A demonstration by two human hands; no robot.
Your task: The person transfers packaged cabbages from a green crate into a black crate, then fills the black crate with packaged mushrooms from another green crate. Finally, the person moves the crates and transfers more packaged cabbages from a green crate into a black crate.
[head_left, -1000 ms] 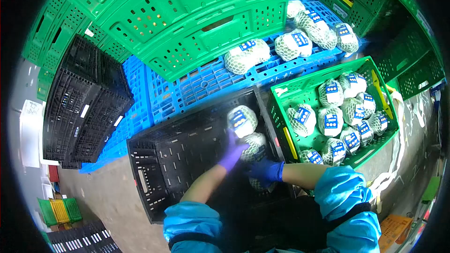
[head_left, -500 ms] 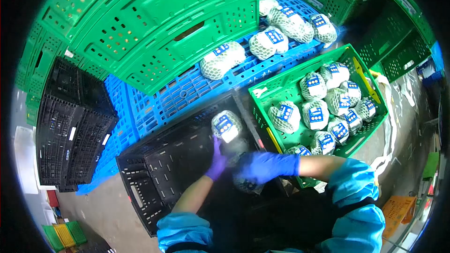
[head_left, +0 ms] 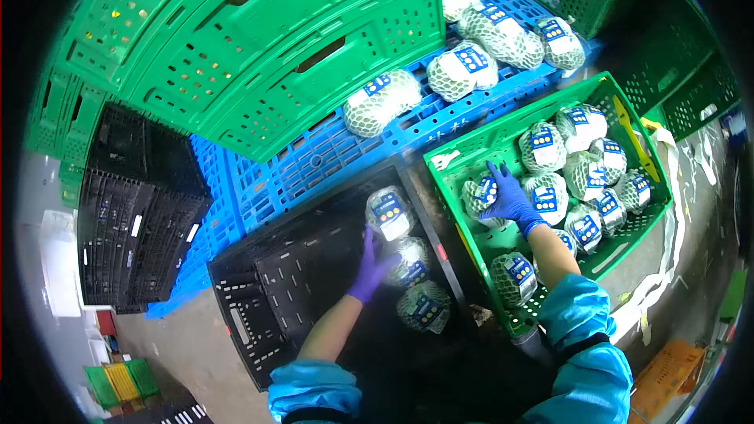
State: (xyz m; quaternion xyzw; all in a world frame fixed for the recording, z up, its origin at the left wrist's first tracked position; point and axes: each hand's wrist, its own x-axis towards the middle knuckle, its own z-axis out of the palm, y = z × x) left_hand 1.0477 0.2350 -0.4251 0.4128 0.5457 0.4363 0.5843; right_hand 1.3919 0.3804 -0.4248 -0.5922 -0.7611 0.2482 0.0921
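Observation:
My left hand (head_left: 371,268), in a purple glove, is in the black crate (head_left: 294,267) with its fingers apart, beside a column of net-wrapped bundles with blue labels. The upper bundle (head_left: 390,213) lies just above its fingertips, a middle one (head_left: 410,261) touches or nearly touches the fingers, and a lower one (head_left: 425,307) lies below. My right hand (head_left: 510,198), also gloved, reaches into the green crate (head_left: 483,140), its spread fingers resting on a netted bundle (head_left: 473,196) at the left side. Several similar bundles fill the right part of that crate.
Behind the crates, a blue pallet (head_left: 314,161) carries several netted bundles (head_left: 463,71). Tall green crates (head_left: 314,55) stand on it. Stacked black crates (head_left: 141,220) are at the left, and an orange crate (head_left: 667,377) is at the lower right.
My right hand has moved from the black crate into the green one. A bundle shows at the green crate's near left corner. The view has shifted slightly.

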